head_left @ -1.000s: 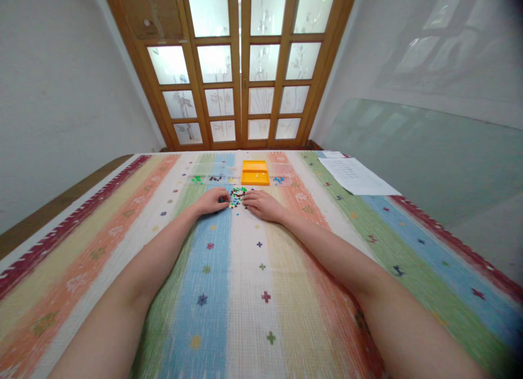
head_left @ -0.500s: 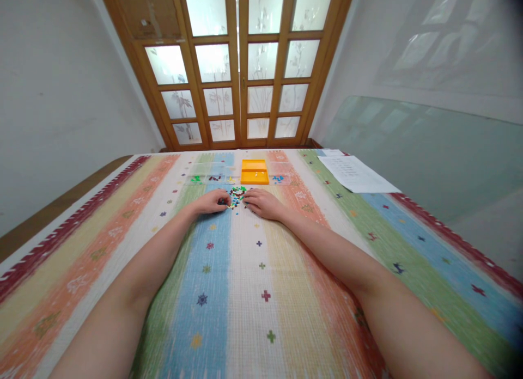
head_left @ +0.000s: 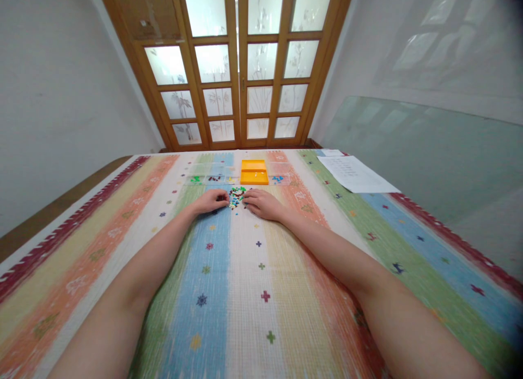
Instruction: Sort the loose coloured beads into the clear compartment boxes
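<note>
A loose pile of tiny coloured pieces (head_left: 237,194), green, dark red, blue and pale, lies on the striped tablecloth between my hands. At its left edge is my left hand (head_left: 211,201), thumb and fingers drawn together in a pinch; whatever is between the tips is too small to make out. My right hand (head_left: 263,204) rests palm down on the pile's right side, fingers stretched and touching or just over the pieces. Beyond the pile stands an orange tray (head_left: 254,178) with a raised back part. Only a few pale specks show inside it.
Clear trays left of the orange one hold green pieces (head_left: 195,179), dark red pieces (head_left: 214,178) and a few yellow ones (head_left: 231,179). Blue pieces (head_left: 278,179) lie in another at right. Printed paper (head_left: 354,173) lies at the far right, near a glass panel (head_left: 425,145).
My left hand has shifted slightly left, away from the pile, and its fingers have drawn closer together. My right hand stays nearly where it was.
</note>
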A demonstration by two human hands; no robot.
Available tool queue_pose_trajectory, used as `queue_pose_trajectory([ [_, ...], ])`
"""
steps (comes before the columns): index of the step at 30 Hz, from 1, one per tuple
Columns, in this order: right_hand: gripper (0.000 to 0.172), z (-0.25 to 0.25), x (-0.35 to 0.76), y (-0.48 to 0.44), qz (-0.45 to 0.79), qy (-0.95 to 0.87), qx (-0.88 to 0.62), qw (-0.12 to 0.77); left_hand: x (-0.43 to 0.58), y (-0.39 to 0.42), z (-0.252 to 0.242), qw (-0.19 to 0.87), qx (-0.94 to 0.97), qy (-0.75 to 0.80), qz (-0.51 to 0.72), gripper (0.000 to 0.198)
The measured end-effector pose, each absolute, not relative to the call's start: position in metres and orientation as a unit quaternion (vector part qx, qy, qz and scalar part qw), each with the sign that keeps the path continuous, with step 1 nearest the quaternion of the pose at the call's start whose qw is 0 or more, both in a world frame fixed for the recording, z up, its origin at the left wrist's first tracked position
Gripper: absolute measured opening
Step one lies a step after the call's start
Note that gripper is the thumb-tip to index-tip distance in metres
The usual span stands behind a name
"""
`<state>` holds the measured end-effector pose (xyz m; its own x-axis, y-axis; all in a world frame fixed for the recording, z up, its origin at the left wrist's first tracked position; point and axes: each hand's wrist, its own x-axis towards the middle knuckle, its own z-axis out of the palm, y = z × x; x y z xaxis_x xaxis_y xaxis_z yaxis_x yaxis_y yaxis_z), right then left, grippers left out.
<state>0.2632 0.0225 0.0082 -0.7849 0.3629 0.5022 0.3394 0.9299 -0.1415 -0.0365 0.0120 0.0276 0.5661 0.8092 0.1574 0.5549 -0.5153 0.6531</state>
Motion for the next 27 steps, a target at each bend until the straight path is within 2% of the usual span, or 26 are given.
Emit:
queue_pose_trajectory([
  [7, 0.026, 0.007, 0.261, 0.022, 0.029, -0.944, -0.177, 0.278, -0.032, 0.029, 0.024, 0.289, 0.74, 0.468, 0.387, 0.013],
  [11, 0.025, 0.008, 0.261, 0.022, 0.026, -0.945, -0.183, 0.272, -0.023, 0.052, 0.026, 0.311, 0.67, 0.517, 0.432, 0.012],
  [17, 0.024, 0.01, 0.262, 0.02, 0.022, -0.944, -0.19, 0.268, -0.008, 0.086, 0.037, 0.321, 0.61, 0.56, 0.46, 0.02],
  [22, 0.023, 0.011, 0.263, 0.019, 0.023, -0.944, -0.19, 0.268, -0.003, 0.088, 0.039, 0.309, 0.63, 0.578, 0.416, 0.041],
  [27, 0.023, 0.011, 0.262, 0.019, 0.021, -0.945, -0.187, 0.268, -0.013, 0.072, 0.03, 0.259, 0.673, 0.577, 0.383, 0.036],
])
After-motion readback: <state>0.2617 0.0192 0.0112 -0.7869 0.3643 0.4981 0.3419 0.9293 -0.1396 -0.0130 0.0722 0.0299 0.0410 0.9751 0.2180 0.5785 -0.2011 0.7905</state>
